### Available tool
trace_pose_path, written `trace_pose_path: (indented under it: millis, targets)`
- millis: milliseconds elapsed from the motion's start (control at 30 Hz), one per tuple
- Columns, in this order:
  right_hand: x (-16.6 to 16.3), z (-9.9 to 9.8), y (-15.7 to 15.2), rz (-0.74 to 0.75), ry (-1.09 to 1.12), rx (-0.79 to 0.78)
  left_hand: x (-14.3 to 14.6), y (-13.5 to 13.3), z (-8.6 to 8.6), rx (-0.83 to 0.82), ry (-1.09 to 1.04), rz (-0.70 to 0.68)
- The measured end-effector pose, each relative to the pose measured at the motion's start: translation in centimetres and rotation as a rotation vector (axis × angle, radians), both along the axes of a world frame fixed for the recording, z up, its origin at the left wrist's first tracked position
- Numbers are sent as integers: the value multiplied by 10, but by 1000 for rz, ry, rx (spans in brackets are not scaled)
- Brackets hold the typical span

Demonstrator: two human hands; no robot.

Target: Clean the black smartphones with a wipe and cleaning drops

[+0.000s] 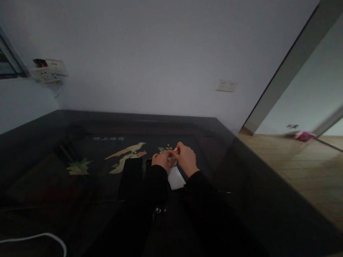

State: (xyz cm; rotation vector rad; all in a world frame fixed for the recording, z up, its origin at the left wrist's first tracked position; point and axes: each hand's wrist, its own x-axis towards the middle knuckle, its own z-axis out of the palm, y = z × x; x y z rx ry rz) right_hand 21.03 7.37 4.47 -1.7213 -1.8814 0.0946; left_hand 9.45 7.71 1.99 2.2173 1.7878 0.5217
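Both my hands meet over the middle of a dark table [243, 197]. My left hand [162, 160] is closed, its fingers pinching a small pale object that I cannot make out. My right hand [187, 158] is also closed in a pinch on the same small thing, its fingertips touching those of the left. A white sheet of paper [176, 178] lies on the table just under my right wrist. A flat black rectangular item [130, 177] lies left of my left forearm. Both arms wear black sleeves.
The tabletop shows an inlaid bird picture [128, 152] with pale characters above it. A white cable [32, 239] curls at the near left. Wall sockets [226, 85] sit on the far wall, with more at the left [49, 71]. A wooden floor [305, 166] lies to the right.
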Motion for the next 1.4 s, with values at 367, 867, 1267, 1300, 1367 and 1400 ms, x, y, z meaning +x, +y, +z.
trace_pose_path:
  millis: [367,867,1267,1300,1367,1400]
  targets:
    - [23,-5,-49,-4,-146,-31,1,4,-6,-23,-47,5]
    - [-1,-18,-61,425,-327,-215,-70,-61,7,23,240,201]
    - [38,-18,-50,437,-100,-666,-60,-75,-6,-61,398,185]
    - [43,-17,-51,438,-45,-683,-60,-73,-7,-64,392,183]
    - [53,-14,-55,441,83,-690,-59,-69,-9,-79,367,187]
    - [57,-12,-58,446,156,-685,-59,-67,-10,-92,348,193]
